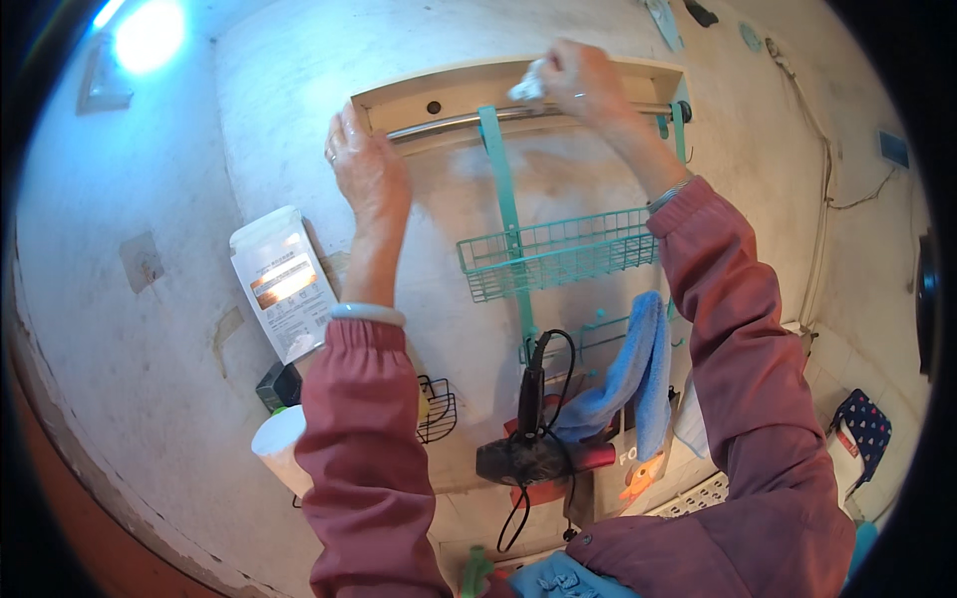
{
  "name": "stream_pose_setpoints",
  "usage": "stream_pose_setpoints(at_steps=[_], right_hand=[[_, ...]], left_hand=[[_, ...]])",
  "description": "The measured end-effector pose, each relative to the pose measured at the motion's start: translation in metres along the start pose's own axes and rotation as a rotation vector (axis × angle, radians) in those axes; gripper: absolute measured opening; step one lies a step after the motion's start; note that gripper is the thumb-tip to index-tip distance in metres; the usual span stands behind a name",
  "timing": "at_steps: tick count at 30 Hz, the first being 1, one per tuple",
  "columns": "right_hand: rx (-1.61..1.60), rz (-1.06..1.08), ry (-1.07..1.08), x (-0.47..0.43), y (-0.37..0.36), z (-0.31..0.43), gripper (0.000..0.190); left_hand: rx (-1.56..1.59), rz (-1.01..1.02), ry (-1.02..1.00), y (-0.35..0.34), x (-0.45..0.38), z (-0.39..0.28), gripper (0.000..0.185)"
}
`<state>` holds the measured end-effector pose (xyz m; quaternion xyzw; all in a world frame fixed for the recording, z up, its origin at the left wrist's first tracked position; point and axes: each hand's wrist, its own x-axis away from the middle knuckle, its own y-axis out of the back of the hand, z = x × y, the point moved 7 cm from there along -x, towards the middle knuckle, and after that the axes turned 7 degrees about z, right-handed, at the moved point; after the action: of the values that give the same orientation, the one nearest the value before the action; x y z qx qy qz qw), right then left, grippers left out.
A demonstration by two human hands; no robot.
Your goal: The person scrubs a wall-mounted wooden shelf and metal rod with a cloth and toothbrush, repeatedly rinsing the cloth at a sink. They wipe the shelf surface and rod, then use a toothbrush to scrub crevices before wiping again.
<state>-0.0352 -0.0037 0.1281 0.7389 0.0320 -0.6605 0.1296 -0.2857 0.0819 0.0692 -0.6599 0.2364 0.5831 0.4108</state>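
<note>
My right hand holds a crumpled white cloth or tissue against the wall shelf, just above its metal towel rail. It is slightly blurred. At the far left end of the cream wall shelf, my left hand has its fingers up along the outer corner, gripping the end; the thumb side is partly hidden. From the rail hangs a turquoise metal rack with a wire basket. A black hair dryer and a blue towel hang lower down, between my forearms.
Left of my left forearm are a white printed box, a dark small box and a white roll. A black wire holder is on the wall. Cables run down the right wall. A bright lamp shines at upper left.
</note>
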Motion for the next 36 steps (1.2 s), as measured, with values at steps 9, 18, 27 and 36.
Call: stream_pose_setpoints(at_steps=[9,18,27,36], right_hand=[[-0.627,0.283,0.023,0.023,-0.050,0.073,0.013],[-0.514,0.452,0.212,0.051,-0.068,0.106,0.015],[-0.493,0.509,0.115,0.052,-0.102,0.108,0.019],[0.074,-0.011,0.417,-0.008,-0.102,0.133,0.012]], left_hand=[[1.142,0.735,0.619,-0.038,0.051,-0.035,0.028],[0.771,0.571,0.789,-0.018,0.077,0.027,0.017],[0.859,0.610,0.932,-0.008,0.083,0.035,0.027],[0.172,0.238,0.257,-0.003,0.023,0.064,0.031]])
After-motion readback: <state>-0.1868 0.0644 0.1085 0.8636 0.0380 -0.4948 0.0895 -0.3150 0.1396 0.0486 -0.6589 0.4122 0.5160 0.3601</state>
